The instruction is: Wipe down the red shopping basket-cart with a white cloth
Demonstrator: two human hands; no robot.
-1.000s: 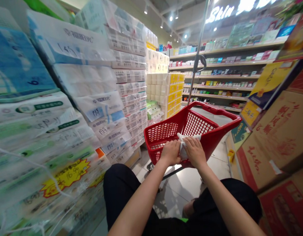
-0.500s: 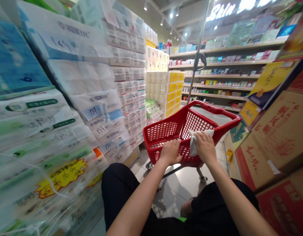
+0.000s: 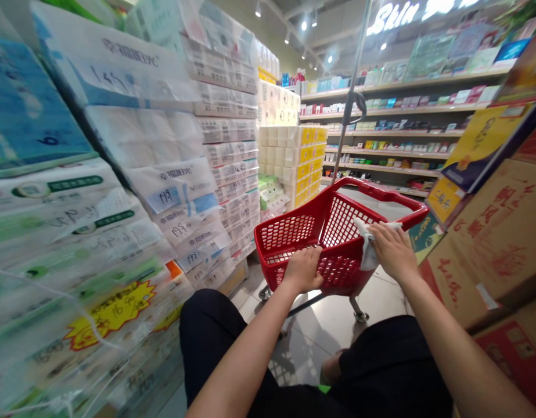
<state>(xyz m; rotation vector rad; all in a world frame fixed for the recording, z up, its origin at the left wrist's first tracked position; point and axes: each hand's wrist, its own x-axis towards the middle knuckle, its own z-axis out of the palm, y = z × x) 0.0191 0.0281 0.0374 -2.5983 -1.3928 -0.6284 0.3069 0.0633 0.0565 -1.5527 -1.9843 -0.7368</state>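
In front of my knees stands a red plastic shopping cart with perforated walls, on metal legs with casters. My left hand is closed over the rim of its near side, toward the left. Farther right on the same rim, my right hand presses a white cloth against the red plastic. The cloth drapes over the rim, part of it hanging down the outer wall. The cart's handle lies just beyond my right hand.
Tall stacks of wrapped tissue packs rise on the left. Cardboard boxes are piled close on the right. Shelves of small goods line the back, with a metal pole in front. The floor is pale tile.
My right hand has slid right along the cart's rim with the cloth, toward the handle. My left hand stays on the rim in the same place.
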